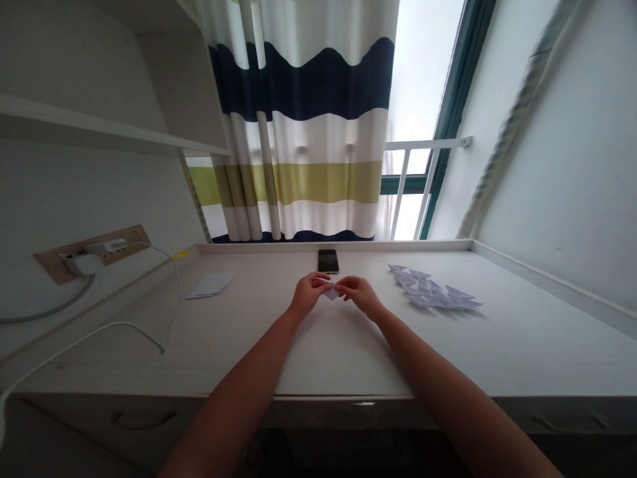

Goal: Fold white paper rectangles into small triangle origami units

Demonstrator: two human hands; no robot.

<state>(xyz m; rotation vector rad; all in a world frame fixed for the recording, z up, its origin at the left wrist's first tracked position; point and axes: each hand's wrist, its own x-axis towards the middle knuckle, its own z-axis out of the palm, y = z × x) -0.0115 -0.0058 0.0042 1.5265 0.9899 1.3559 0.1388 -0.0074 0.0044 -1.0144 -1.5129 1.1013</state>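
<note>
Between my two hands, over the middle of the desk, is a small folded piece of white paper (332,293) with a pointed lower corner. My left hand (309,290) pinches its left side between thumb and fingers. On the other side, my right hand (359,293) grips the paper's right edge with the fingertips. Just beyond the hands lies a dark-screened phone (328,261). Off to the right, several folded white paper pieces (432,289) lie in a spread group, and a small stack of flat white paper sheets (211,285) rests on the left.
The white desk (343,358) has a raised rim at the back and sides. A white cable (175,285) runs from the wall socket (94,252) over the desk's left part. Shelving (114,129) overhangs the left; a striped curtain (318,139) hangs behind.
</note>
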